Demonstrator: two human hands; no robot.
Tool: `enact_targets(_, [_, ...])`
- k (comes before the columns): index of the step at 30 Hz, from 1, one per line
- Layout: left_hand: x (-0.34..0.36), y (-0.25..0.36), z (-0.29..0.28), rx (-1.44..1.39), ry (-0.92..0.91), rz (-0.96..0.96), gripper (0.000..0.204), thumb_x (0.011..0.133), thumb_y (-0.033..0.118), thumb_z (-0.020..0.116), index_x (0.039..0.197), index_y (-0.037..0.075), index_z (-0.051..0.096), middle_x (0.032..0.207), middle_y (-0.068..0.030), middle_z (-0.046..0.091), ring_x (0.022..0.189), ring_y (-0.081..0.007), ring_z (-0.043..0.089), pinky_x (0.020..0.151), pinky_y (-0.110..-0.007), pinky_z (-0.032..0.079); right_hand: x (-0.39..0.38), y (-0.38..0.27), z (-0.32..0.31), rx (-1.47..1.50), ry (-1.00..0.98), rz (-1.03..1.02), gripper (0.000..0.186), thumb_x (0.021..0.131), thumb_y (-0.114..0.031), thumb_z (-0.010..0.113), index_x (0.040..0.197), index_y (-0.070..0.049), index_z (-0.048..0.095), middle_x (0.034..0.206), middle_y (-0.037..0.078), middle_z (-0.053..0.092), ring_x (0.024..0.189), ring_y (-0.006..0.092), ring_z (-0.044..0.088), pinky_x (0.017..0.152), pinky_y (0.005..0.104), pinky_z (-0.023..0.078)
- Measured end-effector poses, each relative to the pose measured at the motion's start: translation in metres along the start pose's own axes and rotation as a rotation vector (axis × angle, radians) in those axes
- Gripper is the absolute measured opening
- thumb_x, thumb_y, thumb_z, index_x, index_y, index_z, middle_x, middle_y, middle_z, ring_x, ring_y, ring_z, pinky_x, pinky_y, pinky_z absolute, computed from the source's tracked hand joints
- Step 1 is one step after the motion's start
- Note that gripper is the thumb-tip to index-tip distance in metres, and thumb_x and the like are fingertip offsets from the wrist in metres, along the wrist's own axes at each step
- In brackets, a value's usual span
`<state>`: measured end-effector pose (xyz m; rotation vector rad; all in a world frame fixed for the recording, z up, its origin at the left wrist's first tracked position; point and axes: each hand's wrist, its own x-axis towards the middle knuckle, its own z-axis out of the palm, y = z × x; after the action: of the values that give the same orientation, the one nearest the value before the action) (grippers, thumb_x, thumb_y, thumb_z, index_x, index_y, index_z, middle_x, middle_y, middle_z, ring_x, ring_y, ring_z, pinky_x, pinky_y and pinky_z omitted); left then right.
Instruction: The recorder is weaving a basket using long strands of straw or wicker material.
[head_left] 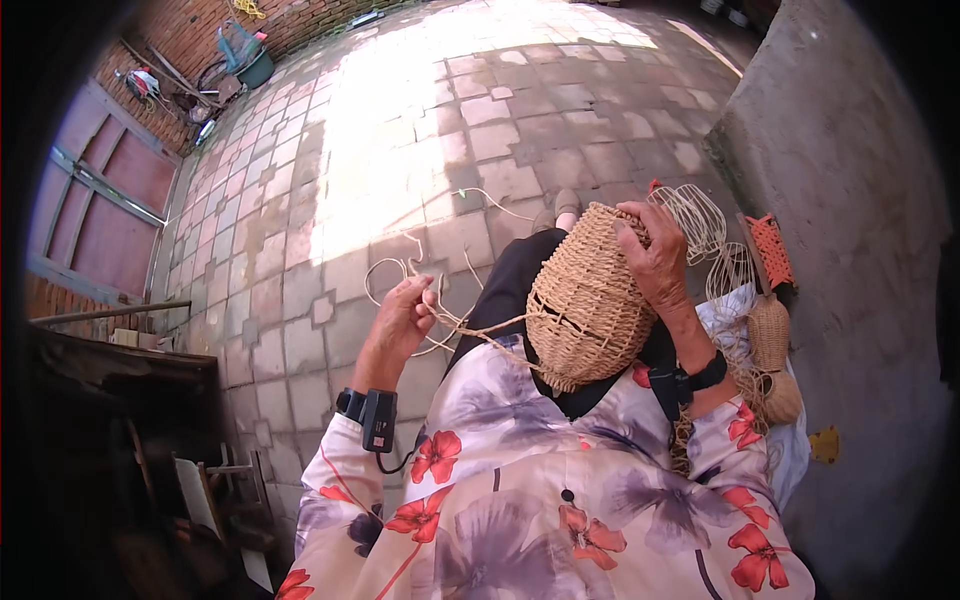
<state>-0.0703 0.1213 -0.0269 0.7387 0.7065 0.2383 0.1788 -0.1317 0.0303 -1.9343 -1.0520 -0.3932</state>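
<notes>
A tan woven basket rests on my lap, tilted, with a dark gap running across its weave. My right hand is closed over its upper right rim, the fingertips partly hidden. Out to the left, my left hand pinches strands of tan cord that stretch across to the basket's side. Loose ends of the cord curl around and beyond that hand, over the paving.
To my right lie a bundle of loose pale cord, smaller woven pieces and an orange woven seat panel beside a grey wall. Dark wooden furniture stands at the left. Paving tiles spread ahead toward a brick wall.
</notes>
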Motion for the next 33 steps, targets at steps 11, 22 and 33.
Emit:
enact_targets(11, [0.007,-0.035,0.093,0.423,-0.171,-0.108,0.016,0.093,0.018,0.063,0.097,0.003,0.064,0.079,0.0017,0.062,0.065,-0.0063,0.059,0.061,-0.019,0.050,-0.001,0.000,0.001,-0.015,0.005,-0.032,0.019,0.080,-0.012,0.066,0.097,-0.002,0.065,0.091,0.013,0.065,0.085,0.0309,0.060,0.077,0.0388,0.048])
enact_targets(22, [0.019,-0.045,0.090,0.379,-0.172,-0.138,0.007,0.090,0.009,0.062,0.090,0.002,0.060,0.081,-0.0053,0.064,0.069,-0.0121,0.064,0.065,-0.025,0.056,-0.001,-0.001,0.000,-0.019,0.012,-0.026,0.019,0.081,-0.013,0.065,0.098,-0.003,0.065,0.093,0.013,0.065,0.087,0.0310,0.060,0.077,0.0387,0.048])
enact_targets(33, [0.016,-0.046,0.103,0.595,-0.071,-0.146,0.010,0.084,0.013,0.067,0.088,0.005,0.063,0.075,-0.0032,0.064,0.065,-0.0116,0.064,0.057,-0.025,0.054,0.001,-0.007,-0.001,-0.015,0.025,-0.028,0.020,0.080,-0.011,0.065,0.098,-0.003,0.065,0.091,0.013,0.065,0.085,0.0322,0.061,0.076,0.0398,0.049])
